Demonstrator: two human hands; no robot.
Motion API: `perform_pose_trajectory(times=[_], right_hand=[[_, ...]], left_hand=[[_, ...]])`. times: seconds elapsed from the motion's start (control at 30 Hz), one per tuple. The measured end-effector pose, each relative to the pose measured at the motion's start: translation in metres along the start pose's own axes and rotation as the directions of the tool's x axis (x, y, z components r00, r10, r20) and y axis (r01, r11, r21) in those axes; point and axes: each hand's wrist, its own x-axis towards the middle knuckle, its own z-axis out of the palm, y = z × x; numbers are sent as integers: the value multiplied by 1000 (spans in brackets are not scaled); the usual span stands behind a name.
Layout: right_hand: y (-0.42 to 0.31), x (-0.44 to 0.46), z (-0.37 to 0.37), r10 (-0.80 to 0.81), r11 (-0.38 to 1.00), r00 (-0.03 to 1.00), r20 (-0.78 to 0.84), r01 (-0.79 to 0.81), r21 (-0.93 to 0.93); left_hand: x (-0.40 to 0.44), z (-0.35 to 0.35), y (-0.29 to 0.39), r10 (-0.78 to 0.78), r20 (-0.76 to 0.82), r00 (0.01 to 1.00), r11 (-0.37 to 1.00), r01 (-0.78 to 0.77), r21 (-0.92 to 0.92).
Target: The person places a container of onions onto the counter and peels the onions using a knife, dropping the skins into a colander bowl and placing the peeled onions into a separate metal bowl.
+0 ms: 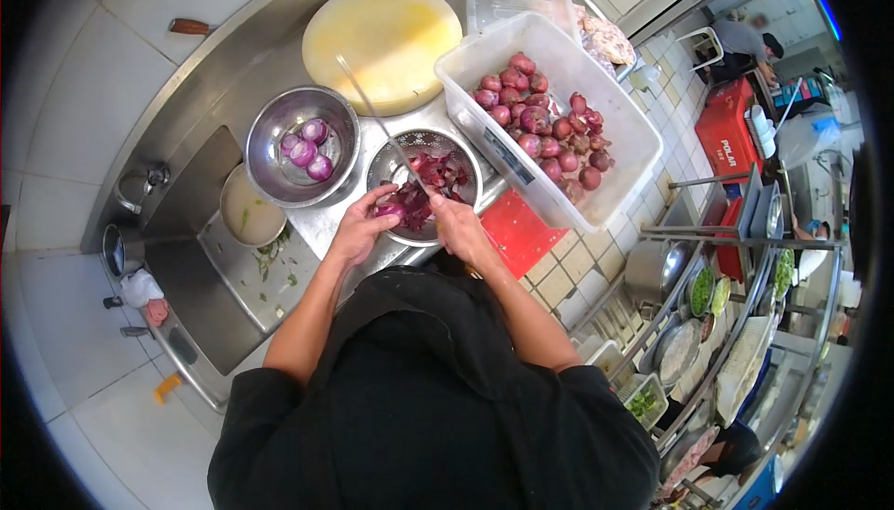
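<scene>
Over a metal colander [377,167] with dark red onion skins [445,173] in it, my left hand [361,228] holds a purple onion [391,208] between its fingers. A long knife [372,114] is gripped in my right hand [458,228], its blade slanting up and to the left. The knife's lower end is close to the onion. Left of the colander, a steel bowl [264,175] contains several peeled onions [318,167]. On the right, a large clear plastic bin [616,201] is partly filled with unpeeled red onions [535,120].
A round yellowish board [386,35] lies behind the bowls. The sink [207,300] at left has a pot of cloudy liquid [251,212] beside scraps. A red board [521,233] lies below the bin. Metal shelves [694,235] and a distant person [745,42] are at right.
</scene>
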Motion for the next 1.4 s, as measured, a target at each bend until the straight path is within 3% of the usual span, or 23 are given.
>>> perform_pose_trajectory(times=[0.2,0.37,0.4,0.47,0.53,0.6,0.8,0.87,1.07,1.17,1.27,1.4], right_hand=[[1,4,-16,105,994,984,-144,-104,15],[-1,-5,-14,64,992,954,-293,-30,119],[-1,-6,-17,109,991,966,-236,-86,104],[-2,-8,-21,136,990,985,-107,-132,45],[-3,-11,-20,97,995,994,43,-95,-32],[-3,-13,-11,27,990,996,87,-15,-139],[-3,-16,0,-35,963,981,189,84,-258],[-1,-16,2,-159,931,970,182,209,-298],[-14,-17,7,-21,886,982,185,104,-451],[25,-1,20,-293,946,955,36,296,-136],[19,4,-6,143,986,978,153,-154,63],[10,0,-10,166,981,984,64,-171,94]], left_hand=[[-7,-4,14,-18,99,995,987,34,-159],[-8,3,18,9,-60,998,961,8,276],[-9,4,19,7,-100,995,938,28,346],[-6,0,13,31,-110,993,994,-19,111],[-3,-2,8,30,-93,995,996,-37,-76],[-4,5,13,15,-56,998,977,-27,-212],[-1,16,9,104,-164,981,994,-107,-12],[1,13,7,103,-183,978,992,-89,84],[-1,20,2,170,-228,959,960,-110,256],[-6,24,3,218,-196,956,943,-155,294],[-15,33,8,198,-124,972,967,-173,187],[-10,18,7,176,1,984,977,-175,-126]])
